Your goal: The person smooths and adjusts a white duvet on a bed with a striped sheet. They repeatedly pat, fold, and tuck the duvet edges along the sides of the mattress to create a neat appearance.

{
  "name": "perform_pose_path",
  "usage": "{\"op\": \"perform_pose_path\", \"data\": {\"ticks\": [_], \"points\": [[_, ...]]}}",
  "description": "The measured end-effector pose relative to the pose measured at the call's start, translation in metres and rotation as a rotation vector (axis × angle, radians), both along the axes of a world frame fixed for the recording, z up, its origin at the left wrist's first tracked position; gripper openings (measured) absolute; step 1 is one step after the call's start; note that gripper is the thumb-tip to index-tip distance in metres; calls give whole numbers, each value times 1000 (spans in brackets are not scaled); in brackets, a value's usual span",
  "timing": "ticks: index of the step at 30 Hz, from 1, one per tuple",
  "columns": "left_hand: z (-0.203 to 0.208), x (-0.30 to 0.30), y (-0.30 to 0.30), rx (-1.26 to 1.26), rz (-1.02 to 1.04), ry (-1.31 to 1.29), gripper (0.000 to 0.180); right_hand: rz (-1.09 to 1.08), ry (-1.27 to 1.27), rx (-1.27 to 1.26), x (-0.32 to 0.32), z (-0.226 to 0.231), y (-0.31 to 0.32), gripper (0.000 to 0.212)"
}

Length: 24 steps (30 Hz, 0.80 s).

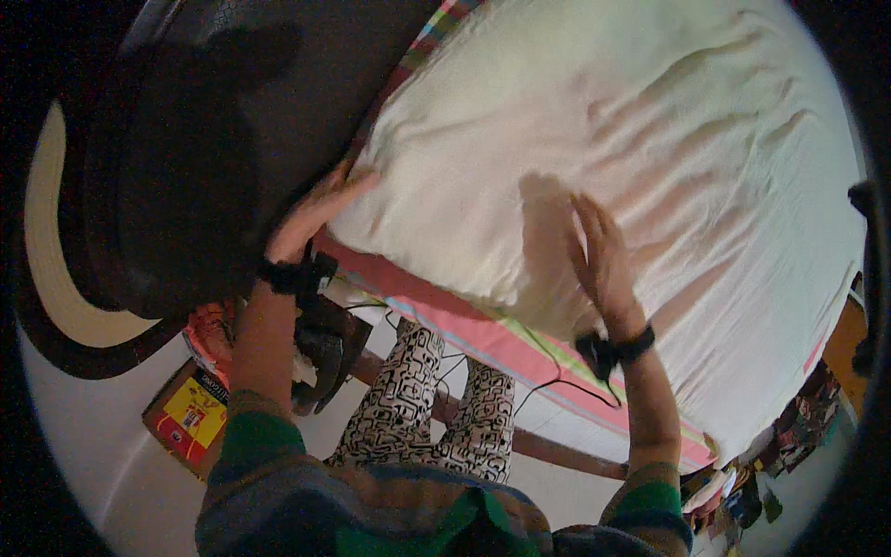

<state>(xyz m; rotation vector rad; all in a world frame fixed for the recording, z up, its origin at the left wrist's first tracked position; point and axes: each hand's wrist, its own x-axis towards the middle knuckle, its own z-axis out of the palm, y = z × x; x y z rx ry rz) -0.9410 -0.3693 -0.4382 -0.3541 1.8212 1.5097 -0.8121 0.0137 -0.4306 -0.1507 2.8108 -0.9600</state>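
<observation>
A large white cloth (483, 186) is spread over a bed, with wrinkles running across its right half. My left hand (320, 213) is at the cloth's left edge, beside the dark brown panel; its fingers are stretched out, some of them partly hidden along that edge. My right hand (601, 255) is over the middle of the cloth, fingers extended and slightly blurred, casting a shadow to its left. Nothing shows in either hand. Beneath the white cloth, a pink striped sheet (445, 295) shows along the near side. Each wrist wears a black strapped device.
A dark brown panel with a pale curved trim (51, 232) stands at the left. Below it are a red and yellow box (192, 415) and a dark object (325, 348). A thin black cable (557, 381) hangs over the bed's near side. Assorted items (742, 492) lie at lower right.
</observation>
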Motion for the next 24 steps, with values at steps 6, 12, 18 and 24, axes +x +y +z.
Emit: {"op": "perform_pose_path", "data": {"ticks": [6, 12, 18, 24], "points": [[3, 26, -7, 8, -243, -69, 51, -10, -84, 301, 149, 5, -5, 78], [17, 20, -23, -579, -239, 198, 41, -287, -86, 268, 180, -42, 18, 46], [-37, 26, -11, -1039, -592, 569, 51, -238, -22, 304, 182, -51, 8, 41], [2, 63, 35, -975, -585, 1176, 52, -562, 307, -41, 201, -23, -32, 37]]}}
